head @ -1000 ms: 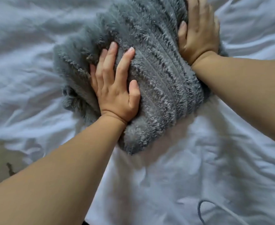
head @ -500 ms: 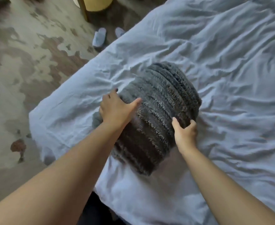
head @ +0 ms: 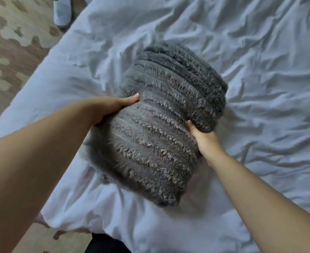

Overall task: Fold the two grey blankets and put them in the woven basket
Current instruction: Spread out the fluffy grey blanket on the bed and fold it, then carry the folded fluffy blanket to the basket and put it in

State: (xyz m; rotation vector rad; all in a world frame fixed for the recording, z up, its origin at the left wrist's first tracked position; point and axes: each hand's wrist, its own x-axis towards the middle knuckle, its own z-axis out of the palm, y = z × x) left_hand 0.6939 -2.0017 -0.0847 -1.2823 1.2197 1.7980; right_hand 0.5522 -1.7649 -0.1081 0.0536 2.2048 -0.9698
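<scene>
one grey blanket (head: 161, 128) points away, slightly rightward.

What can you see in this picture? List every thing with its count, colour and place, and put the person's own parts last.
folded blanket: one, grey and fluffy with ribs, lying on the bed sheet at the middle of the view
bed sheet: one, white and creased, covering most of the view
floor: one, beige with brown patches, along the left
slipper: one, pale, on the floor at the top left
dark patch: one, black, at the bottom edge; cannot tell what it is
left grip: one, bare hand, on the blanket's left side, thumb on top
right grip: one, bare hand, on the blanket's right side, fingers hidden
</scene>
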